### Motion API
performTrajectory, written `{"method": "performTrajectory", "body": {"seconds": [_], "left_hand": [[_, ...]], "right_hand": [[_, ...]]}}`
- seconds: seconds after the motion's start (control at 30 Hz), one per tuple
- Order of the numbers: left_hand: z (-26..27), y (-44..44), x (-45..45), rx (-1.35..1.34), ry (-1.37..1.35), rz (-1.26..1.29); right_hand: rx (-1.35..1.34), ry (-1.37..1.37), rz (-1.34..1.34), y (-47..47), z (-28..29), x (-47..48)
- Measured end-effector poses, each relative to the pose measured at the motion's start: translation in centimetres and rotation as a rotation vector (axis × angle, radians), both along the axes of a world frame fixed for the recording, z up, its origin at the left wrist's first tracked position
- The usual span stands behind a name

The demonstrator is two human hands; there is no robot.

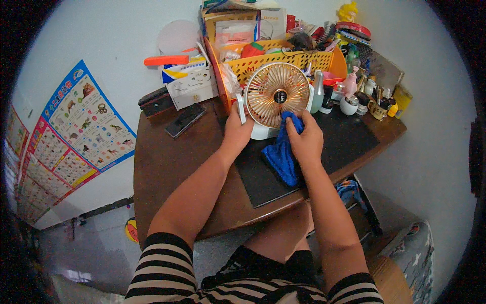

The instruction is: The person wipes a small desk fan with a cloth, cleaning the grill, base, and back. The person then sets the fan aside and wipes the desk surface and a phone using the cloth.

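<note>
A small white desk fan (265, 131) with a gold-toned round grille stands upright on the dark desk mat. My left hand (238, 129) grips the white side bracket of the fan at its left. In my right hand (306, 135) is a blue cloth (283, 159), pressed at the lower right rim of the grille. The cloth's loose end hangs down towards the mat. My right fingertips are partly covered by the cloth, and the fingers of my left hand are partly hidden behind the bracket.
Behind the fan stands a yellow perforated plastic basket (322, 60) full of odds and ends. Cosmetic bottles (317, 93) crowd the right side. A smartphone (186, 120) lies at left, near a white box (193, 88). The wooden desk (171, 167) has a curved front edge.
</note>
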State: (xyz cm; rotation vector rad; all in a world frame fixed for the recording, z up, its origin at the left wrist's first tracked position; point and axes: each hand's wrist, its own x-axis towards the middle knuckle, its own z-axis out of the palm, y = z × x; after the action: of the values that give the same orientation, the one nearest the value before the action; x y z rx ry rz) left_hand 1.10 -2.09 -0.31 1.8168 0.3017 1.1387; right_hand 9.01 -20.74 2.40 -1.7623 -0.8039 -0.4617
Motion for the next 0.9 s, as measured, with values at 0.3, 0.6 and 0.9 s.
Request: {"method": "performTrajectory", "body": {"seconds": [0.3,0.6,0.9], "left_hand": [[0.9,-0.3,-0.9,-0.004,0.14,-0.005],[-0.4,1.0,-0.3,-0.071,0.027,0.026],[0.3,1.9,-1.2,-0.159,0.035,-0.062]], "right_hand": [[-0.101,0.021,-0.038,-1.2,0.1,-0.3],[-0.165,-0.429,0.03,2.8,3.7,-1.7],[-0.021,-0.27,-0.158,1.4,1.9,1.6]]}}
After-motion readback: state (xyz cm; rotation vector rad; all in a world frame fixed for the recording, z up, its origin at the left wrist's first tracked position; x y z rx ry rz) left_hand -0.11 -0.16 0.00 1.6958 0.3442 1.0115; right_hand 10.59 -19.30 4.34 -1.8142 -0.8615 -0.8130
